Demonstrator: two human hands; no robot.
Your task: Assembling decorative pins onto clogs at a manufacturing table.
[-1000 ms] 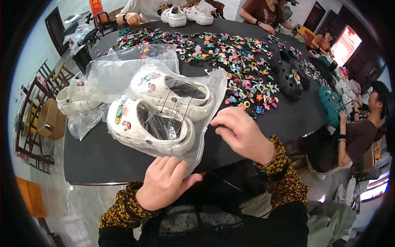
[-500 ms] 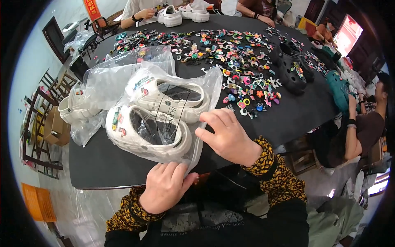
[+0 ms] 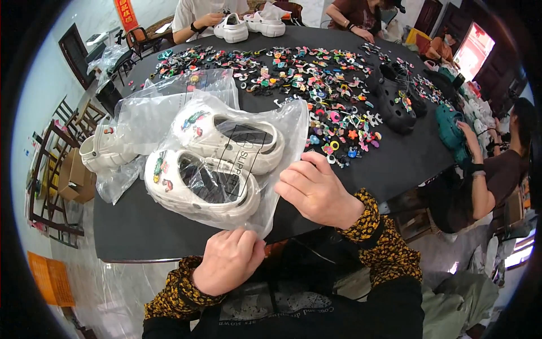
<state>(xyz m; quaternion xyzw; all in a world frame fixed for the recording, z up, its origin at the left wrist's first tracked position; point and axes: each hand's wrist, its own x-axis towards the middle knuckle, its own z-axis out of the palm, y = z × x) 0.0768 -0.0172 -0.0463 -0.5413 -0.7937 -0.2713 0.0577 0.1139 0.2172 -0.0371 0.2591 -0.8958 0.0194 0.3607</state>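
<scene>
A pair of white clogs with colourful charms on the toes lies side by side in a clear plastic bag printed with a black rectangle. My left hand is closed on the bag's near corner, at the table edge. The bag's right edge is gripped in my curled right hand. Both hands' fingertips are partly hidden behind the knuckles. To the left, another white clog rests partly under a second clear bag.
Many small shoe charms cover the far part of the black table. Black clogs stand at the right. Across the table a person handles white shoes; another at the right holds a green clog. An orange crate is on the floor.
My right hand has shifted slightly right, its fingers now curled in on the bag's edge. The left hand has dropped a little towards me, and the bag's near edge looks straighter.
</scene>
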